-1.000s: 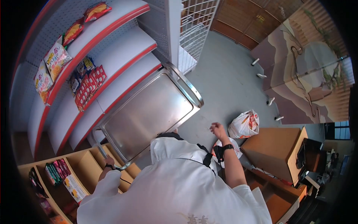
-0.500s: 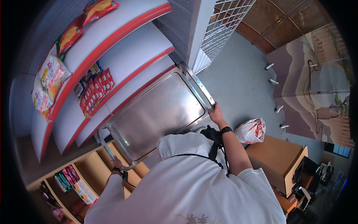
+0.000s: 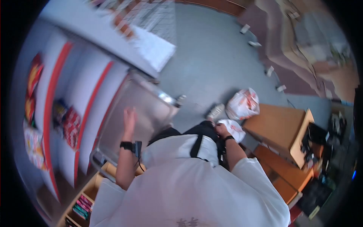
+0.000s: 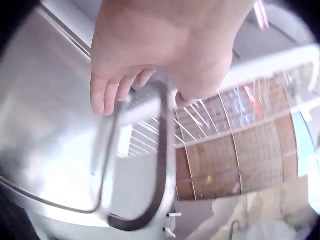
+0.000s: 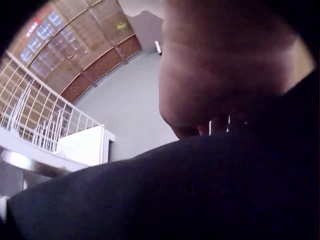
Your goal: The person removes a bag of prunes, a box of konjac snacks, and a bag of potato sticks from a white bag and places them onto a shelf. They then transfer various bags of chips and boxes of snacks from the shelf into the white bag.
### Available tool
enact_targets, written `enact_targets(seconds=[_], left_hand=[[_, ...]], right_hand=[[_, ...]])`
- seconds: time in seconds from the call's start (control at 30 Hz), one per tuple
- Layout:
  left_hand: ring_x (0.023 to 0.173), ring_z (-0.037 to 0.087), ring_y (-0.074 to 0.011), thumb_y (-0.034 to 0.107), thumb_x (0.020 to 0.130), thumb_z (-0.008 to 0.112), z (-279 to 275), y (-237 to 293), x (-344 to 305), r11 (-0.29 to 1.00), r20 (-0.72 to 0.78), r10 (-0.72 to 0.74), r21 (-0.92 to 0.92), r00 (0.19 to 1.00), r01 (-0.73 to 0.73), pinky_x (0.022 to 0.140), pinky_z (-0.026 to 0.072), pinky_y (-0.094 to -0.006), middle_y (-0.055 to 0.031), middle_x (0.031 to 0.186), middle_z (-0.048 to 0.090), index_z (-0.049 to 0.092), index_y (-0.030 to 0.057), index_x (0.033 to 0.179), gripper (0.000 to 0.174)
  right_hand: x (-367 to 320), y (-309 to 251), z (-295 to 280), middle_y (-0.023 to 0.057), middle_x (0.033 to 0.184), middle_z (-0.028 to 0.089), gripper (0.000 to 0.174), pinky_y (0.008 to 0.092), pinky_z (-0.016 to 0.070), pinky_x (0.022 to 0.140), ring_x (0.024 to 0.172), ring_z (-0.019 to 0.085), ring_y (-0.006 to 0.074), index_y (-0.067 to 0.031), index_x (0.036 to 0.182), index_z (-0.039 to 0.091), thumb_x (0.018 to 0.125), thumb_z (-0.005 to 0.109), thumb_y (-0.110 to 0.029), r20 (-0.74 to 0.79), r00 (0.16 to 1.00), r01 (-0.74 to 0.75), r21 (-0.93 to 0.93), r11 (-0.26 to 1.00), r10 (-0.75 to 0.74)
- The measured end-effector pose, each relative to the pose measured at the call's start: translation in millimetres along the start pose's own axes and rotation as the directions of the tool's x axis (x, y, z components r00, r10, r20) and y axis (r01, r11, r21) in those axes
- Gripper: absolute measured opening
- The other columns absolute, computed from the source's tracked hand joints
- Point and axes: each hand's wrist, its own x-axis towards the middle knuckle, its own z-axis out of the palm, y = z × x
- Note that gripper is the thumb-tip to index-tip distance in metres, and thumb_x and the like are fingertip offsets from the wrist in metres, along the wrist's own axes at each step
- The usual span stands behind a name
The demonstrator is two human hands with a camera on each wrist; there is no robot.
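Observation:
My left hand (image 3: 129, 121) is over the steel top of a metal cart (image 3: 149, 104), its fingers extended. The left wrist view has that hand (image 4: 160, 45) above the cart's bent tube handle (image 4: 162, 150), fingers pointing down and the thumb apart. Beside my right thigh hangs my right hand (image 3: 222, 131), close to a white plastic bag (image 3: 235, 131) on the floor. Dark trousers (image 5: 150, 185) cover part of the right fingers in the right wrist view. No held thing shows in either hand.
At the left stand shelves with red edges (image 3: 86, 113) and snack packets (image 3: 72, 126). A filled plastic bag (image 3: 244, 105) lies on the grey floor (image 3: 200, 56) near a wooden cabinet (image 3: 278, 121). A white wire rack (image 5: 45, 110) stands beyond the cart.
Both hands have left the cart's handles: the left has moved over the steel top, the right down beside the thigh. The head view has turned, and the person now stands nearer the bags.

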Motion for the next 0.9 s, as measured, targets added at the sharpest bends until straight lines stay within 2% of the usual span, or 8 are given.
enact_targets(seconds=[0.1,0.2,0.23,0.47,0.53,0.67,0.77,0.9], left_hand=[[0.110,0.050,-0.0291,0.046,0.078,0.065,125,56,21,0.991,0.032,0.014,0.131,0.999,-0.018,0.087,0.0446,-0.0396,-0.0189,0.128,0.040,0.023,0.0014,0.138,0.086],[0.118,0.043,-0.0396,0.046,0.069,0.073,190,32,57,0.847,-0.406,0.216,0.531,0.888,0.037,0.099,0.0363,-0.0438,-0.0309,0.133,0.031,0.011,-0.0038,0.140,0.106],[0.120,0.039,-0.0439,0.047,0.067,0.073,200,27,53,0.794,-0.468,0.232,0.597,0.852,0.112,0.101,0.0338,-0.0451,-0.0352,0.133,0.028,0.009,-0.0037,0.141,0.110],[0.110,0.049,-0.0473,0.060,0.073,0.061,179,18,68,0.366,-0.518,0.413,0.847,0.749,0.385,0.094,0.0417,-0.0472,-0.0361,0.126,0.039,0.015,-0.0020,0.140,0.102],[0.113,0.047,-0.0465,0.061,0.073,0.062,197,34,57,0.387,-0.592,0.377,0.800,0.713,0.459,0.094,0.0410,-0.0480,-0.0337,0.129,0.040,0.021,0.0012,0.139,0.098],[0.115,0.048,-0.0404,0.057,0.072,0.065,216,45,48,0.400,-0.631,0.411,0.773,0.658,0.492,0.094,0.0421,-0.0455,-0.0277,0.127,0.046,0.031,-0.0004,0.135,0.092],[0.113,0.050,-0.0368,0.053,0.075,0.064,240,51,36,0.573,-0.655,0.346,0.714,0.671,0.402,0.085,0.0500,-0.0431,-0.0232,0.133,0.042,0.027,-0.0008,0.139,0.091],[0.115,0.047,-0.0373,0.047,0.079,0.062,208,38,46,0.584,-0.653,0.363,0.716,0.665,0.383,0.086,0.0493,-0.0448,-0.0214,0.138,0.036,0.025,-0.0004,0.139,0.085]], right_hand=[[-13,48,-22,0.0117,0.080,0.067,0.024,0.0303,0.0509,0.061,0.068,0.063,0.0168,0.0017,0.093,0.065,0.080,0.052,-0.014,0.019,0.995,-0.097,0.196,0.976,0.095],[-23,77,-59,0.0115,0.082,0.068,0.024,0.0292,0.0512,0.064,0.070,0.064,0.0175,0.0009,0.093,0.065,0.079,0.054,-0.016,-0.053,0.994,-0.075,0.275,0.958,0.093],[-20,90,-74,0.0186,0.087,0.067,0.031,0.0355,0.0489,0.081,0.089,0.065,0.0293,-0.0017,0.092,0.068,0.075,0.056,-0.025,-0.065,0.987,-0.117,0.315,0.942,0.145],[78,196,-164,0.0198,0.099,0.065,0.032,0.0374,0.0486,0.085,0.095,0.062,0.0321,0.0020,0.097,0.064,0.075,0.061,-0.021,-0.132,0.973,-0.151,0.254,0.955,0.188],[132,210,-193,0.0226,0.108,0.061,0.043,0.0378,0.0452,0.091,0.104,0.057,0.0341,0.0012,0.108,0.059,0.070,0.068,-0.019,-0.116,0.974,-0.172,0.177,0.969,0.194],[244,220,-246,0.0217,0.129,0.037,0.079,0.0457,0.0374,0.097,0.118,0.038,0.0399,-0.0058,0.129,0.038,0.061,0.078,-0.014,-0.473,0.880,-0.119,-0.119,0.986,0.050],[306,189,-292,0.0179,0.129,0.035,0.077,0.0501,0.0353,0.095,0.119,0.036,0.0368,-0.0101,0.128,0.041,0.060,0.077,-0.014,-0.535,0.845,-0.180,-0.242,0.953,0.024],[364,186,-285,0.0152,0.120,0.038,0.066,0.0531,0.0344,0.092,0.115,0.037,0.0341,-0.0196,0.123,0.048,0.063,0.075,-0.021,-0.442,0.896,-0.226,-0.378,0.898,0.040]])
